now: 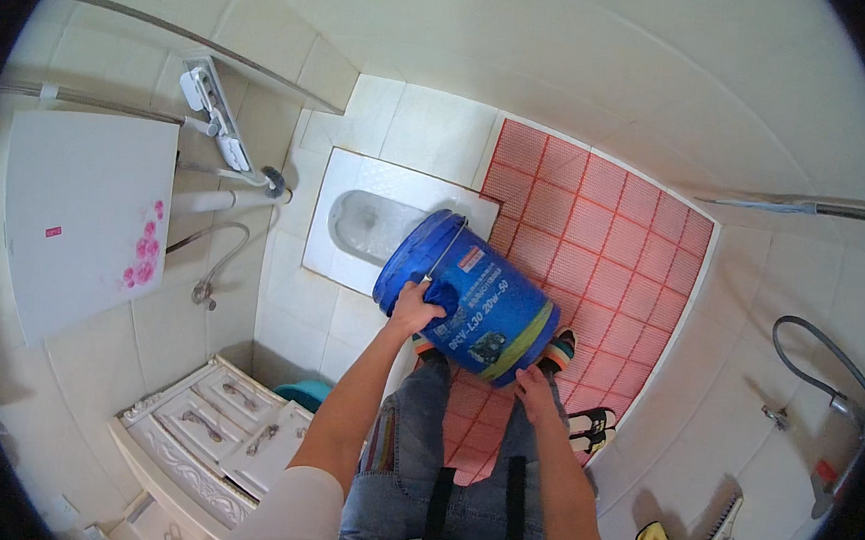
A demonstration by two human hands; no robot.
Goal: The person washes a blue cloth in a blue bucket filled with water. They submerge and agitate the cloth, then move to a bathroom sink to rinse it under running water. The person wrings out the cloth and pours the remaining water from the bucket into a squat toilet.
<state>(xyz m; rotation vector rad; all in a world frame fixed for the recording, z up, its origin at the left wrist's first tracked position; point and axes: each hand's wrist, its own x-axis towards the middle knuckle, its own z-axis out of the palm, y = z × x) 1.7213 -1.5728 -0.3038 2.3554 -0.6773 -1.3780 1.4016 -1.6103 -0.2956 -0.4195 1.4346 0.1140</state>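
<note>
A large blue plastic bucket (502, 294) with a wire bail and printed writing lies tilted in front of my legs. Its mouth end points left, over the edge of the white squat toilet (409, 174), and its base points right towards me. Near the bail's end, my left hand (416, 310) grips the bucket by its upper side. My right hand (537, 394) holds the bottom edge, its fingertips partly hidden beneath. The inside of the bucket is out of sight. Part of the toilet bowl (364, 224) shows beyond the rim.
Red mesh matting (602, 214) covers the floor at right, with a pair of slippers (591, 428) by the wall. A white ornate cabinet (218, 435) and a teal basin (303, 393) stand at left. A white cistern (93, 224) and pipes hang on the left wall.
</note>
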